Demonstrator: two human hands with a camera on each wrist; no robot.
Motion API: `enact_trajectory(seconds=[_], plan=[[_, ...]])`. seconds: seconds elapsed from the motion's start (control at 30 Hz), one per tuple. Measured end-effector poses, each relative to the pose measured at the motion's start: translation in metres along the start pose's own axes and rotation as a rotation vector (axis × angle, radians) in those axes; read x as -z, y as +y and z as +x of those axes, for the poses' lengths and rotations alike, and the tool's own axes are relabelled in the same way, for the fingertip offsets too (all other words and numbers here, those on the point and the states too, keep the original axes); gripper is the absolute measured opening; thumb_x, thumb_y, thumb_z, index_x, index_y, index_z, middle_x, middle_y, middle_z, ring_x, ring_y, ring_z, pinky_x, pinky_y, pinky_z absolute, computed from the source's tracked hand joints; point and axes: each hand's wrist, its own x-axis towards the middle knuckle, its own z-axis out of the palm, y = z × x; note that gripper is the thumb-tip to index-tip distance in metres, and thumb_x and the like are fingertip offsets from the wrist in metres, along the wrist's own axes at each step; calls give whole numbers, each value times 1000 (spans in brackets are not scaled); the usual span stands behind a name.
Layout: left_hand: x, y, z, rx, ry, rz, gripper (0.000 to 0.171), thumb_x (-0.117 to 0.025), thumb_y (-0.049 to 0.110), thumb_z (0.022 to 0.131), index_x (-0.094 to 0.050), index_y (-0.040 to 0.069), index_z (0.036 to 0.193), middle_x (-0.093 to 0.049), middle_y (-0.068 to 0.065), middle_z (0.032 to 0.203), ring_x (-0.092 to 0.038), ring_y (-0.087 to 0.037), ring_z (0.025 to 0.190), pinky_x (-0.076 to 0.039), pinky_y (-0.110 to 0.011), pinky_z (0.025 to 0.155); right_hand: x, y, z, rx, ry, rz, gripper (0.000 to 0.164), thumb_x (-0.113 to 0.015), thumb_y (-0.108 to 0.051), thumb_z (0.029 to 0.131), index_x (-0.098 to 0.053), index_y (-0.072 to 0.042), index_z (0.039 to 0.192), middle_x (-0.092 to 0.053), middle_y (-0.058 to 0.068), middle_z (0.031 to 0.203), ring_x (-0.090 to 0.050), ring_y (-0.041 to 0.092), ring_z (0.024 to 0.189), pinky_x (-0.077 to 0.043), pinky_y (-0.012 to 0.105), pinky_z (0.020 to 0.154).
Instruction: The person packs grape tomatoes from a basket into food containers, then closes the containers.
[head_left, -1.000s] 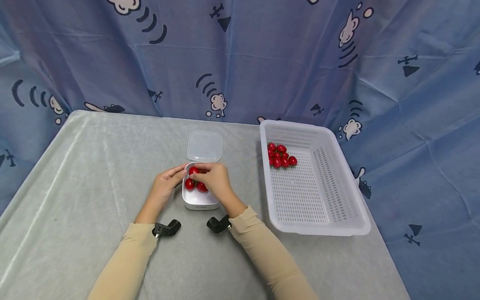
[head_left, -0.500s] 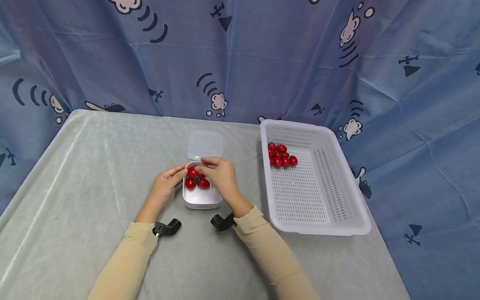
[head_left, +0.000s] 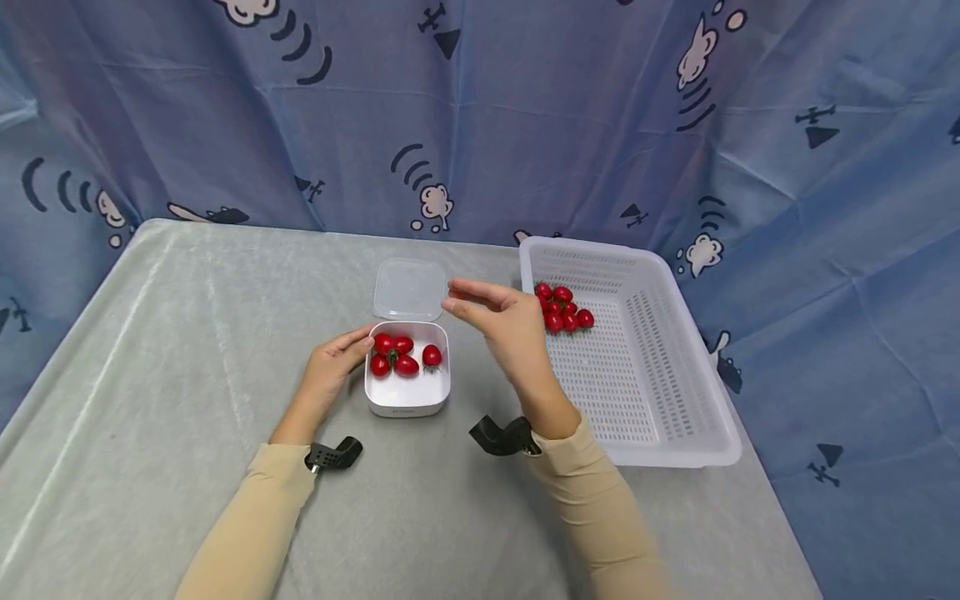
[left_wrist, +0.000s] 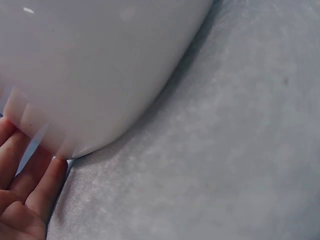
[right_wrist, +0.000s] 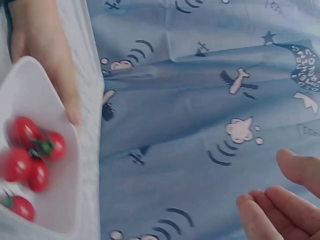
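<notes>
Head view: the left hand (head_left: pixel 330 367) rested extended fingers against the left side of a white, round-cornered plastic box (head_left: pixel 427 390), presumably to steady it; whether the thumb overlapped the rim was unclear. The right hand (head_left: pixel 510 329), thumb parted from fingers and holding nothing, hung to the box's right. Inside the box, four glossy red oval tomatoes (head_left: pixel 406 367) clustered at far left, a fifth red tomato (head_left: pixel 431 356) apart at right. A clear square plastic lid (head_left: pixel 409 290) lay just behind, probably to leave the opening accessible. Farther right, a white perforated plastic basket (head_left: pixel 600 392) held more red tomatoes (head_left: pixel 570 322); its raised left wall stood between them and the box.
</notes>
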Motion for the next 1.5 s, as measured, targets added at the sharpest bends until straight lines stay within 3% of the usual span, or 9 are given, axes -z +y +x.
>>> enact_trajectory(seconds=[0.17,0.27,0.33,0.5,0.53,0.83,1.17,1.37,1.5], plan=[[1,-2,0,-6,-6,3,50,-65,30,98,-57,-1,137,-68,25,109,-60,8,110,-48,-12,98,24,-10,3,43,26,25,34,-83,-14,82,-75,-5,114,-76,9,111,-72,7,96,-57,25,93],[1,-2,0,-17,-13,-3,50,-64,28,99,-56,-2,137,-67,26,108,-60,9,109,-48,-12,98,39,-11,7,63,41,11,35,-82,-15,83,-74,-4,115,-76,4,109,-71,6,96,-57,21,91],[1,-3,0,-22,-20,-8,50,-63,27,99,-55,-3,138,-67,26,107,-60,9,109,-48,-12,98,48,-11,11,56,56,-23,36,-82,-18,83,-75,-7,116,-76,-3,107,-70,5,97,-56,17,81],[1,-4,0,-16,-21,-12,50,-62,27,99,-54,-4,138,-67,26,107,-60,9,109,-48,-11,97,72,-3,27,27,72,-49,40,-81,-23,84,-72,-9,121,-74,-14,104,-67,4,101,-55,14,80],[1,-3,0,-16,-20,-11,50,-62,27,99,-54,-3,138,-67,26,107,-60,9,109,-48,-11,97,77,0,31,19,72,-36,42,-81,-24,85,-72,-9,122,-74,-15,103,-67,4,102,-55,15,87],[0,-3,-1,-6,-10,0,51,-63,29,99,-56,-1,138,-68,24,111,-59,9,111,-48,-12,99,115,38,68,-22,109,106,46,-77,-19,88,-66,2,127,-73,-15,97,-69,1,97,-55,15,91],[-1,-1,-2,1,-6,-15,52,-63,29,99,-55,-2,139,-68,25,109,-60,9,110,-48,-12,98,150,71,89,-107,192,61,50,-76,-19,89,-62,4,131,-69,-14,99,-66,1,97,-50,25,103],[-1,0,-1,-1,4,0,52,-63,30,98,-55,-2,138,-68,25,109,-60,9,110,-48,-12,99,173,90,99,-218,219,46,52,-72,-18,92,-57,3,137,-65,-6,112,-64,1,100,-52,17,96],[-1,0,-1,6,3,-8,52,-64,29,98,-55,-2,139,-68,25,108,-60,8,110,-48,-12,99,184,105,104,-289,231,15,52,-72,-19,92,-57,2,137,-64,-8,108,-62,4,104,-48,24,106]])
